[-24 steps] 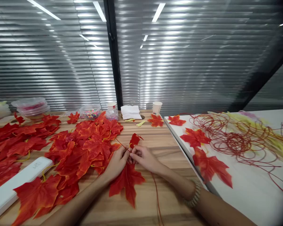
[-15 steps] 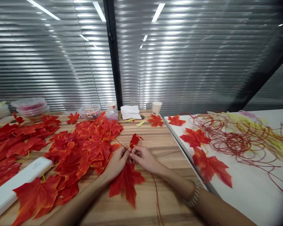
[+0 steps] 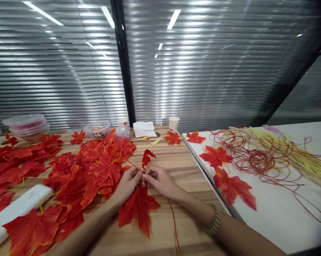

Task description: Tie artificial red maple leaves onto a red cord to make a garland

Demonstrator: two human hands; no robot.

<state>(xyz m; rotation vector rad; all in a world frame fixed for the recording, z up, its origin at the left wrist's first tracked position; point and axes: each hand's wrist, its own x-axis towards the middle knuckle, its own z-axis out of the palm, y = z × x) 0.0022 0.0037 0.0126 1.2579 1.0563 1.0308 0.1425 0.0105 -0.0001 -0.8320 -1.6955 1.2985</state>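
Observation:
Both hands meet over the wooden table, fingertips almost touching. My left hand (image 3: 127, 184) pinches a thin red cord (image 3: 133, 165) close to the stem of a red artificial maple leaf (image 3: 139, 210), which hangs below the fingers. My right hand (image 3: 160, 181) is closed in a pinch at the same spot, on the cord; the exact grip is hidden by the fingers. Beyond the fingertips a smaller, curled piece of red leaf (image 3: 147, 157) sticks up. From under my right hand the cord runs down toward the table's front edge.
Piles of red maple leaves (image 3: 107, 167) cover the left side, beside a white power bank (image 3: 21, 213). Behind stand a tub of beads (image 3: 99, 131), plastic tubs (image 3: 27, 126) and a paper cup (image 3: 173, 123). Tangled red cord (image 3: 259, 160) and yellow strips (image 3: 304, 163) lie on the white table (image 3: 283, 231).
The whole view has shifted slightly, so things appear a little further left. Both hands stay together at the cord and leaf, with hardly any change in their grip.

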